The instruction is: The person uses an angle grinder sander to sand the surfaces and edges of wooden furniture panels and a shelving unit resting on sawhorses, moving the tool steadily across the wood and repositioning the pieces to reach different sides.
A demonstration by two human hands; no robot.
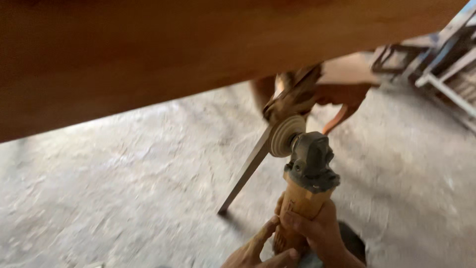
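Broad wooden board (pixel 148 54) spans the top, above the floor (pixel 124 188). Below its right part, grinder (pixel 305 183) stands upright; disc (pixel 285 135) at its upper left touches a slanted bar (pixel 246 173) running down-left to the floor. Right hand (pixel 320 231) on grinder body, left hand (pixel 258 253) beside it, lower left. Frames (pixel 441 64) far right.

I see a broad wooden board (pixel 148 54) across the top of the frame, dusty concrete floor (pixel 124 173) below, pale wooden frames (pixel 446 64) upper right.

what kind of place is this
Probably a woodworking shop: a dusty angle grinder with a sanding disc works a thin wood strip, beneath a large wooden board, over a dusty concrete floor.
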